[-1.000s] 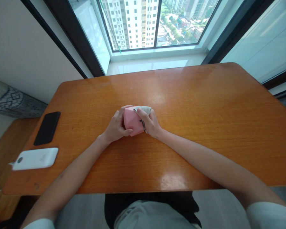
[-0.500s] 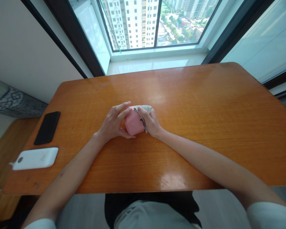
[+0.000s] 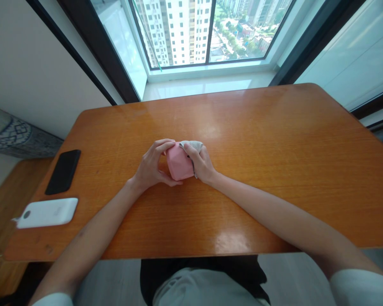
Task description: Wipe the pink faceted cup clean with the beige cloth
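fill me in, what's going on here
A person at a wooden table holds a pink faceted object between both hands. The left hand cups its left side, while the right hand grips its right side beside a grey cloth. A black phone and a white rounded device lie near the table's left edge.

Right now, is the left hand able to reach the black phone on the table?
Probably yes: the left hand is on the pink case, but once it lets go, only bare table lies before the black phone.
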{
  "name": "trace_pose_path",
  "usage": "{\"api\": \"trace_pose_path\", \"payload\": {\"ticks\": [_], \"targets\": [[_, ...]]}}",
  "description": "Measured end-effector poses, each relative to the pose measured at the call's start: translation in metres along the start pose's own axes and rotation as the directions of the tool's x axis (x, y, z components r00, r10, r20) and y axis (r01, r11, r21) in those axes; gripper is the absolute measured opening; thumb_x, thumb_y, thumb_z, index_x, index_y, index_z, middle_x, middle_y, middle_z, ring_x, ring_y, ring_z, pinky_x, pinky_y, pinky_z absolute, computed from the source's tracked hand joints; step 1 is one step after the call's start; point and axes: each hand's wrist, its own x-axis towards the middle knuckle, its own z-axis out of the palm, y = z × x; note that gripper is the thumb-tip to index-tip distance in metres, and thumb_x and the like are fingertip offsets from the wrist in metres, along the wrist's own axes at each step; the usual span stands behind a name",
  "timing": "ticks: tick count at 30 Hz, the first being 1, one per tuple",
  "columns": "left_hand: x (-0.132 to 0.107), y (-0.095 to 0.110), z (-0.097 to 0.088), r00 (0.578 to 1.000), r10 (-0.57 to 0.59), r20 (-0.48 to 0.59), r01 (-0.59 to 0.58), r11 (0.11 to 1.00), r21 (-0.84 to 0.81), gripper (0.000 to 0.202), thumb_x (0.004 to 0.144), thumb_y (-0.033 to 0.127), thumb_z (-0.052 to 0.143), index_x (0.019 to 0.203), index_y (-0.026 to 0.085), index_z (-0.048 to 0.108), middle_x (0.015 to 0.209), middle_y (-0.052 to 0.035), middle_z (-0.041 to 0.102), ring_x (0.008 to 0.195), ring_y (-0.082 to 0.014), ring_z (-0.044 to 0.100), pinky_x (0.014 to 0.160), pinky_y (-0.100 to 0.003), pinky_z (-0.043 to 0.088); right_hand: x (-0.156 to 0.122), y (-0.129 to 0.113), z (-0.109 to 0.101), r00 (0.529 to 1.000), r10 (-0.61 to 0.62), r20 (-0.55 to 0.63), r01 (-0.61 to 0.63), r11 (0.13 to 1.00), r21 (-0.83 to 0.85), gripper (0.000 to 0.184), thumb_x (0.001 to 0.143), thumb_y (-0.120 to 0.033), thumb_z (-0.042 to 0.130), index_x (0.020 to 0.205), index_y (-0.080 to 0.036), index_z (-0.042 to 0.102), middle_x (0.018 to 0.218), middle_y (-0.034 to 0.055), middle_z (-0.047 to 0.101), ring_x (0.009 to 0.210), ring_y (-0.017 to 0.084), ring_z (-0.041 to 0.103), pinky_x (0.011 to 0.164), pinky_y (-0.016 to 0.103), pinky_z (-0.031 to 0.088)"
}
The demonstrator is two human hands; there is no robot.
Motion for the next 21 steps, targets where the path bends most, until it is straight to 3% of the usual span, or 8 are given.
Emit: {"api": "trace_pose_path", "payload": {"ticks": [3, 8, 13, 16, 19, 21], "targets": [[0.001, 0.002, 0.002, 0.998, -0.056, -0.016, 0.055, 0.997, -0.06, 0.114, 0.063, 0.077, 0.103, 0.156, 0.027, 0.06, 0.141, -0.0143, 0.075, 0.119, -0.0355, 0.079, 0.09, -0.047, 0.069, -0.001, -0.002, 0.0, 1.0, -0.02, 0.024, 0.02, 1.0, 0.001, 0.059, 0.102, -0.074, 0.069, 0.075, -0.023, 0.058, 0.072, -0.0028, 0.048, 0.067, 0.013, 0.04, 0.062, 0.03, 0.037], [-0.002, -0.002, 0.008, 0.964, -0.262, 0.037, 0.264, 0.939, -0.218, 0.105, 0.07, 0.092, 0.089, 0.146, 0.024, 0.063, 0.121, -0.0101, 0.079, 0.097, -0.0262, 0.078, 0.085, -0.042, 0.066, -0.001, -0.001, -0.001, 0.999, -0.019, 0.051, 0.022, 0.998, -0.054, 0.062, 0.102, -0.078, 0.065, 0.074, -0.023, 0.057, 0.07, -0.0025, 0.048, 0.066, 0.014, 0.041, 0.06, 0.03, 0.034], [-0.004, -0.002, 0.011, 0.955, -0.28, 0.101, 0.298, 0.91, -0.288, 0.101, 0.08, 0.096, 0.08, 0.149, 0.026, 0.059, 0.119, -0.0092, 0.078, 0.095, -0.0252, 0.076, 0.079, -0.038, 0.064, -0.001, 0.0, -0.001, 0.999, 0.001, 0.043, 0.001, 0.999, -0.048, 0.062, 0.102, -0.078, 0.066, 0.075, -0.022, 0.058, 0.071, -0.0022, 0.05, 0.067, 0.013, 0.043, 0.061, 0.03, 0.036], [-0.004, -0.002, 0.012, 0.976, -0.212, 0.057, 0.219, 0.949, -0.226, 0.106, 0.082, 0.097, 0.077, 0.158, 0.027, 0.055, 0.138, -0.0147, 0.073, 0.11, -0.03, 0.077, 0.092, -0.045, 0.066, -0.001, -0.001, -0.001, 0.999, 0.016, 0.04, -0.015, 0.999, -0.028, 0.061, 0.101, -0.077, 0.066, 0.076, -0.022, 0.06, 0.073, -0.0016, 0.051, 0.067, 0.013, 0.044, 0.061, 0.03, 0.035], [-0.006, -0.007, 0.01, 0.995, -0.096, 0.006, 0.096, 0.992, -0.076, 0.128, 0.068, 0.104, 0.082, 0.167, 0.03, 0.047, 0.16, -0.02, 0.061, 0.141, -0.042, 0.069, 0.114, -0.058, 0.062, -0.001, -0.001, -0.001, 0.999, 0.023, 0.022, -0.022, 0.999, -0.029, 0.061, 0.1, -0.078, 0.067, 0.075, -0.023, 0.059, 0.071, -0.0021, 0.049, 0.067, 0.014, 0.042, 0.059, 0.03, 0.034], [-0.009, -0.011, 0.008, 0.999, -0.02, 0.029, 0.019, 0.999, 0.029, 0.138, 0.059, 0.103, 0.088, 0.17, 0.035, 0.043, 0.168, -0.0194, 0.056, 0.151, -0.0457, 0.063, 0.121, -0.064, 0.058, 0.0, -0.001, -0.001, 0.999, 0.027, 0.027, -0.027, 0.999, -0.024, 0.062, 0.099, -0.079, 0.066, 0.074, -0.023, 0.058, 0.07, -0.0023, 0.048, 0.067, 0.014, 0.042, 0.059, 0.03, 0.034]]}}
